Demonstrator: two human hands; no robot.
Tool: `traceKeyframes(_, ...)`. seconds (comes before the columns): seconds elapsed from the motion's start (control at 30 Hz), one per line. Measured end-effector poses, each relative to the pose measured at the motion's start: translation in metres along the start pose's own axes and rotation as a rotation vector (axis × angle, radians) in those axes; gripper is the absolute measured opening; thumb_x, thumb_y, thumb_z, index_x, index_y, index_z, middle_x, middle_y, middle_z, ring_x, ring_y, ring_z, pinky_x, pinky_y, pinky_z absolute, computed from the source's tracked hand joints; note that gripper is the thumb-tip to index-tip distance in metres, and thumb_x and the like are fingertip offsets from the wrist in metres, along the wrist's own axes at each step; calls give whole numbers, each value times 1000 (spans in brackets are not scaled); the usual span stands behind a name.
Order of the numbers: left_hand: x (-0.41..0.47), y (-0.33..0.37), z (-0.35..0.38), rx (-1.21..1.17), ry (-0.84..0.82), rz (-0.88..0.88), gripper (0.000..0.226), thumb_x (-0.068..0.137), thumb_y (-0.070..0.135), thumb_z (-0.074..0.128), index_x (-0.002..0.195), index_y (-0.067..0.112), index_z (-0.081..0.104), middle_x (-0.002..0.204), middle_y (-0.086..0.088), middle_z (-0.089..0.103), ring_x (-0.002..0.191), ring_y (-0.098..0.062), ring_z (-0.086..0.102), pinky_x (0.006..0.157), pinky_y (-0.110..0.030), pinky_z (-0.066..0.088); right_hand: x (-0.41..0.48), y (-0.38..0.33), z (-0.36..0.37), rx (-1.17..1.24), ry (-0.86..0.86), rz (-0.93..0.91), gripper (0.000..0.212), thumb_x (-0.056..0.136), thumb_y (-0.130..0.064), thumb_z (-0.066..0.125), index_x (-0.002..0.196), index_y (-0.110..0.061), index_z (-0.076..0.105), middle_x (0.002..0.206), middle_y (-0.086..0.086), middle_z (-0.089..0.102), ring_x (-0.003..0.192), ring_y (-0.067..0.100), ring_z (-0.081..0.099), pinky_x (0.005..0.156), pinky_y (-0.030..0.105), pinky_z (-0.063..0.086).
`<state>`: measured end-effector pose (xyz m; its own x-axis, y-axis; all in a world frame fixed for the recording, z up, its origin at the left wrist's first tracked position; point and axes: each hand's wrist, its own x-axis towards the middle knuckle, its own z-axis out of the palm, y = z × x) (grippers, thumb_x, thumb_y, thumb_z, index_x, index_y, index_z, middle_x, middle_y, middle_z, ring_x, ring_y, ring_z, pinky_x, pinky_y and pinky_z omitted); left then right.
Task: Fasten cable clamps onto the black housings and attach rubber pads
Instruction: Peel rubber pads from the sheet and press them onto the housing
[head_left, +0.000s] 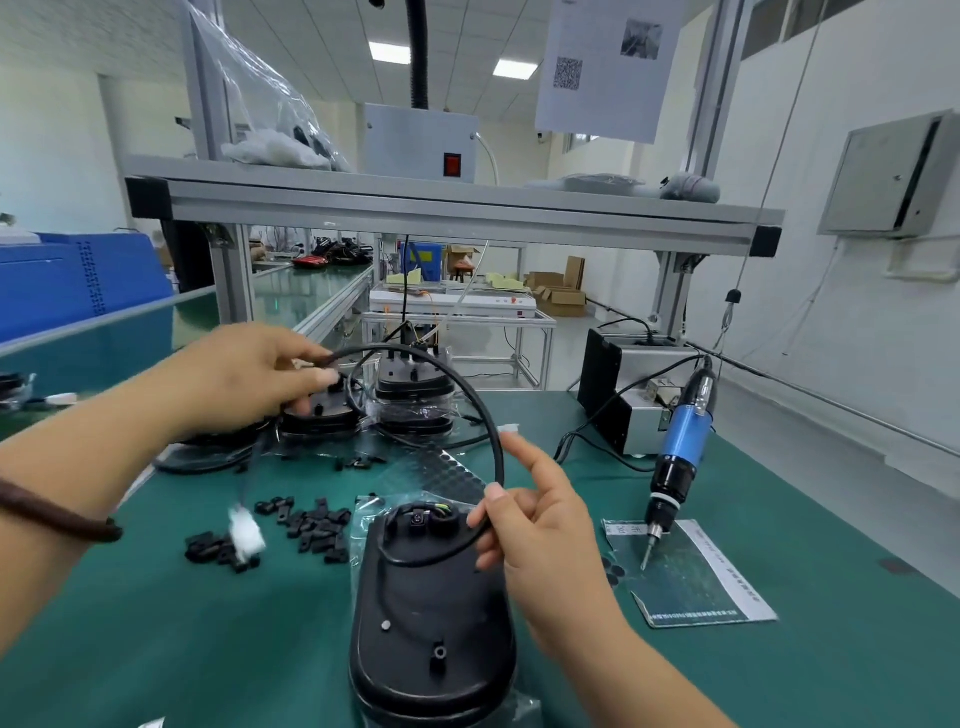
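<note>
A black housing (431, 618) lies on the green mat near the front edge, on a clear bag. Its black cable (488, 415) loops up and back. My right hand (535, 525) pinches that cable just right of the housing's top, index finger pointing up. My left hand (249, 374) reaches to the back left and grips another black housing (319, 415) there, with the cable arching over its fingers. A white connector (247, 535) hangs blurred at the left. Loose black cable clamps (311, 527) lie scattered left of the near housing.
More housings in clear bags (415, 400) stand stacked at the back. A blue electric screwdriver (680, 447) hangs tip-down over a pad sheet (696, 577) at the right. A grey power box (623, 384) sits behind it. A metal shelf frame (447, 213) spans overhead.
</note>
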<state>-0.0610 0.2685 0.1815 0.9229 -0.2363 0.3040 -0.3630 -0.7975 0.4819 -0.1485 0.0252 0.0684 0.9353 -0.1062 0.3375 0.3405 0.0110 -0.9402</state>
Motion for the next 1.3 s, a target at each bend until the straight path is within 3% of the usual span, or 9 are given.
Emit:
traceKeyframes(0.1,-20,31,29,-820,-145,-227,16,94,18,54,106,18,64,57,-1,62,38,-3,42,34,-14,36,3,5,-3,-54,7,76,48,98,-6,49,141,-26,43,58,-2,63,47,7,51,50,19,46)
traceKeyframes(0.2,-41,50,76,-1103,-62,-396,11,96,11,51,100,10,61,52,0,60,36,0,43,32,-11,38,4,12,-7,-178,14,144,50,97,-8,52,145,-17,41,46,-9,47,42,4,43,44,16,38)
traceKeyframes(0.47,-82,28,130,-742,137,-308,16,89,15,65,96,26,73,64,20,62,56,6,56,56,-9,41,6,21,-17,-450,17,186,47,90,-19,61,136,-22,54,59,-9,49,52,5,45,58,20,43)
traceKeyframes(0.63,-101,16,141,-498,113,-348,73,80,51,66,144,28,38,95,9,59,86,-6,55,78,-21,43,-2,20,-23,-525,-22,221,39,92,-30,61,131,-25,59,70,-17,51,65,-1,48,64,17,42)
traceKeyframes(0.73,-105,16,142,-617,-20,-496,78,83,53,62,149,32,26,144,2,45,128,-17,46,105,-31,37,-5,17,-26,-523,-72,265,43,96,-31,56,138,-27,51,101,-23,63,92,-4,57,78,11,43)
traceKeyframes(0.83,-103,20,138,-788,-80,-549,72,85,38,68,146,22,35,143,-2,46,127,-23,49,108,-38,37,-6,16,-23,-453,-84,334,43,99,-25,51,142,-23,48,137,-12,54,115,5,56,104,28,43)
traceKeyframes(0.9,-101,22,136,-884,-100,-563,59,81,29,71,134,13,51,131,-4,60,116,-22,59,102,-41,46,-9,19,-18,-424,-45,347,42,100,-20,48,142,-23,47,130,-12,60,109,6,60,103,31,46)
traceKeyframes(1.03,-104,31,134,-1091,-99,-608,6,89,9,62,87,13,66,78,1,75,61,-7,70,54,-22,49,-10,23,-17,-411,-20,334,41,100,-15,47,140,-22,49,88,-33,54,112,17,57,92,23,43)
traceKeyframes(1.3,-105,34,117,-1426,-72,-583,8,72,2,71,65,0,76,83,-21,73,64,-24,72,45,-21,52,13,3,-13,-354,-13,310,35,98,-12,52,131,-24,59,104,-11,68,108,30,63,88,33,51)
